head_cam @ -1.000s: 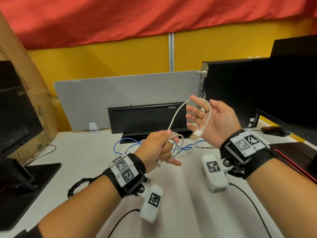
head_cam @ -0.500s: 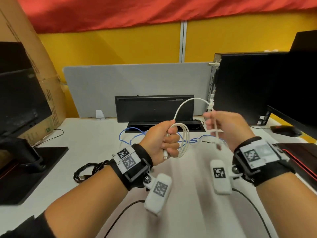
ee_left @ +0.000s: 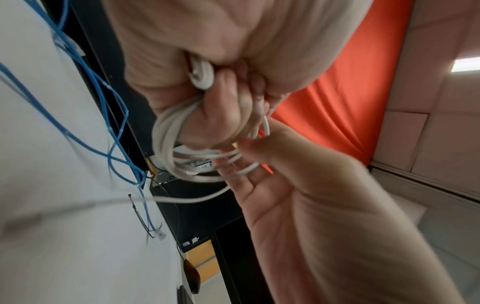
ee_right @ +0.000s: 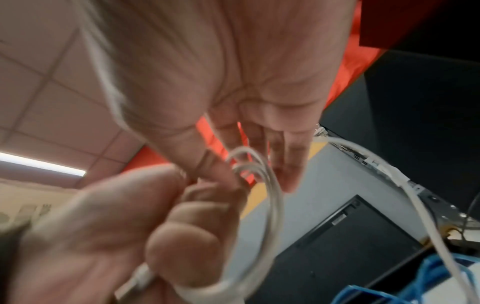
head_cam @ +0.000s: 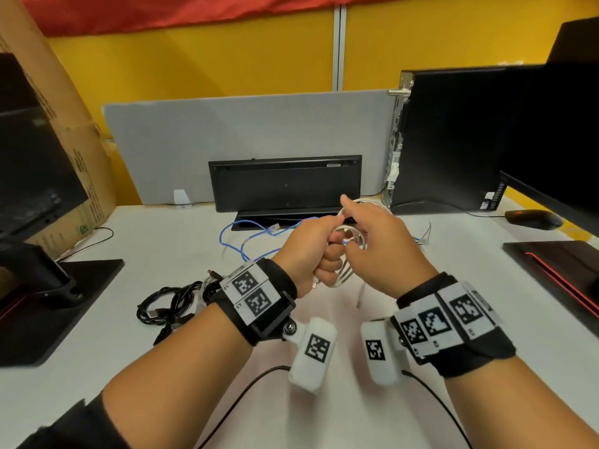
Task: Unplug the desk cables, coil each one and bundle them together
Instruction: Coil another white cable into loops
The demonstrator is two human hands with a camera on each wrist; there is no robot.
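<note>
Yellow wall [head_cam: 194,69], red curtain [head_cam: 162,11], grey divider [head_cam: 246,131], white desk [head_cam: 324,400].

keyboard [head_cam: 285,186] stands behind loose cables [head_cam: 246,236], computer tower [head_cam: 453,140] to its right.

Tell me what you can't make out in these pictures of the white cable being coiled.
- Head view: the right hand covers the white cable, so the loop count is hidden.
- Left wrist view: the left hand grips the coil; its curled fingers hide the part in the palm.
- Right wrist view: motion blur smears the coil; whether the right hand's fingers pinch the cable is unclear.
- Head view: the black cables run under the left wrist strap; their ends are hidden.
</note>
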